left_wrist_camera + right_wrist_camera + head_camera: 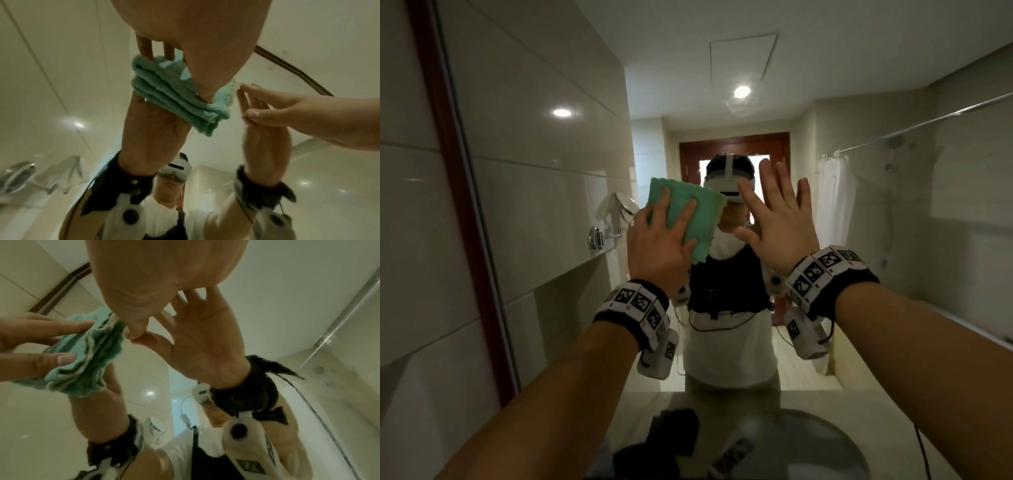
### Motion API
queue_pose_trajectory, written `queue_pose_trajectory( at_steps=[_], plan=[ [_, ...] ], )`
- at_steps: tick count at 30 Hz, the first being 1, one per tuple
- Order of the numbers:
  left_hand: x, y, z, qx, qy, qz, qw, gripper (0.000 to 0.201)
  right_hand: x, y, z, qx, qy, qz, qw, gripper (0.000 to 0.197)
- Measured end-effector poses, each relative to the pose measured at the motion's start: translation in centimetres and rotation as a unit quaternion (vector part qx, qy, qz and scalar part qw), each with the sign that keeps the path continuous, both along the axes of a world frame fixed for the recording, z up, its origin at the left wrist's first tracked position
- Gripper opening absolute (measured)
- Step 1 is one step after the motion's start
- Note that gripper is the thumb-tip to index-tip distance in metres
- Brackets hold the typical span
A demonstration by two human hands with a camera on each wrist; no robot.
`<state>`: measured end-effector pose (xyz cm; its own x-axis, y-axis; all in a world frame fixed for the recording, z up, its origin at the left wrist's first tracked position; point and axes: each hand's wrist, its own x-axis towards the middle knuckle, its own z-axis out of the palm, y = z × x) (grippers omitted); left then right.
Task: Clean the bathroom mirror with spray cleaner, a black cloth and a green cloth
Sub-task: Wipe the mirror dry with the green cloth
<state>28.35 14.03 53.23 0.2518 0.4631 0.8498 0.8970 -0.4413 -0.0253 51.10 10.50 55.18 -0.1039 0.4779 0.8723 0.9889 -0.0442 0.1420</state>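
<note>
My left hand [659, 240] presses a folded green cloth [705, 212] flat against the bathroom mirror [893, 240] at head height, with straight spread fingers and the thumb lying along the cloth's lower edge. In the left wrist view the green cloth [170, 97] is sandwiched between my palm and the glass. My right hand [777, 222] lies flat on the mirror just right of the cloth, fingers spread, holding nothing. Its thumb tip [133, 332] touches the glass. A black cloth [671, 431] lies crumpled on the counter below. No spray bottle is clearly visible.
A brown frame [465, 205] borders the mirror on the left, beside a tiled wall. A round sink basin [818, 445] sits below on the counter. The glass reflects a person wearing a headset, a wall-mounted round mirror [619, 209] and a shower curtain [832, 192].
</note>
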Motion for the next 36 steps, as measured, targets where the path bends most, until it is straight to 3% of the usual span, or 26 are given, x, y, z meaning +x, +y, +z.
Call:
queue_pose_trajectory(
  at_steps=[9,12,17,21,26,31,36],
  plan=[
    [-13.0,3.4,1.5,-0.083,-0.17,0.103,0.976,0.067,-0.3,-0.5,0.2,-0.007,0.011,0.004,1.0,0.086],
    [-16.0,3.7,1.0,-0.115,-0.185,0.106,0.97,0.069,-1.0,-0.8,0.3,-0.012,0.022,-0.011,1.0,0.087],
    [-15.4,3.2,0.5,-0.109,-0.168,0.104,0.974,0.069,-5.8,-1.3,0.3,0.001,-0.004,-0.024,1.0,0.082],
    [-11.4,2.1,0.4,-0.064,-0.073,0.08,0.992,0.069,-10.8,0.0,-0.4,-0.034,-0.006,-0.009,0.999,0.088],
    [-7.6,1.7,1.4,-0.022,-0.018,0.055,0.998,0.071,-11.4,1.8,-1.9,-0.031,0.029,-0.015,0.999,0.101],
    [-9.7,2.8,2.2,-0.008,-0.011,0.027,1.0,0.071,-10.9,2.1,-2.0,-0.022,0.024,-0.016,0.999,0.101],
    [-15.1,4.9,4.3,-0.03,-0.085,0.057,0.994,0.069,-11.1,2.1,-2.0,-0.028,0.023,-0.034,0.999,0.101]
  ],
)
